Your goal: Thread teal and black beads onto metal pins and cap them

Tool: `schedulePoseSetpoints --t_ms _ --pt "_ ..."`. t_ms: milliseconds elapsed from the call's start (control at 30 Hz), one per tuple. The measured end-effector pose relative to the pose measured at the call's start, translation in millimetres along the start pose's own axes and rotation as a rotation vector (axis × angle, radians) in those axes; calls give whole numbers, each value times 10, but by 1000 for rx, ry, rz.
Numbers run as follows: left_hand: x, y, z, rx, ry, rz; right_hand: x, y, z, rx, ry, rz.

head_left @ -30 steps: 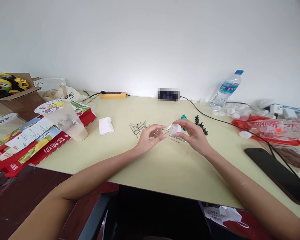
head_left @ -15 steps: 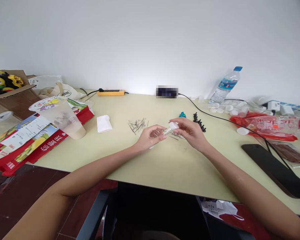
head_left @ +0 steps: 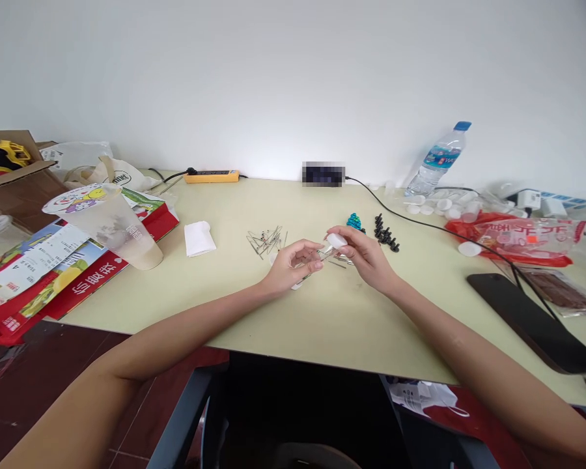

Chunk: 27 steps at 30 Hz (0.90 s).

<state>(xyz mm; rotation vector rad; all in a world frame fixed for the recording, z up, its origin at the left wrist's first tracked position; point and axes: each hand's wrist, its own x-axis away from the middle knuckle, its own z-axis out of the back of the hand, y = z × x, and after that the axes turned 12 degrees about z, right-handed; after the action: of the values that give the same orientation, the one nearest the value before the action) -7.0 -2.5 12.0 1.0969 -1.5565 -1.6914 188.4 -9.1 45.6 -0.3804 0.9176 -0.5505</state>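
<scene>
So the pale counter (head_left: 293, 326) fills most of this. Its front edge (head_left: 293, 360) runs below the left hand (head_left: 290, 268) and right hand (head_left: 366, 257), and there's a wide stretch of surface between that edge and the hands. The left forearm (head_left: 190, 329) and right forearm (head_left: 449, 329) reach over it and angle inward, fingers facing each other.

Far left of the hands there's a cardboard box (head_left: 14, 198) with yellow and black toys (head_left: 10, 153) poking out, then a plastic cup (head_left: 120, 231) with a bit of pale liquid in the bottom, tilted-looking. Beyond the right hand stands a blue-capped bottle (head_left: 434, 163).

Main thing: a clear tube (head_left: 325, 252) right between the hands. Left fingers are wrapped round it, right thumb and fingers pinch the white cap (head_left: 336, 241) at its end. Can't tell how far it's seated or what's inside.

Smallest stuff: pins (head_left: 266, 241) piled just past the left hand, turquoise pieces (head_left: 353, 221) and black pieces (head_left: 387, 236) just past the right.
</scene>
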Motion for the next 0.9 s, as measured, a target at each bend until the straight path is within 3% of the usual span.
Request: schedulePoseSetpoints --t_ms 233,400,900 --pt "-6 44 -43 236 -156 68 23 -53 -116 244 117 183" --pt "-9 79 -50 212 -237 78 36 -156 -189 260 142 285" --pt "-13 49 -73 174 -254 76 54 -139 -245 129 256 338"
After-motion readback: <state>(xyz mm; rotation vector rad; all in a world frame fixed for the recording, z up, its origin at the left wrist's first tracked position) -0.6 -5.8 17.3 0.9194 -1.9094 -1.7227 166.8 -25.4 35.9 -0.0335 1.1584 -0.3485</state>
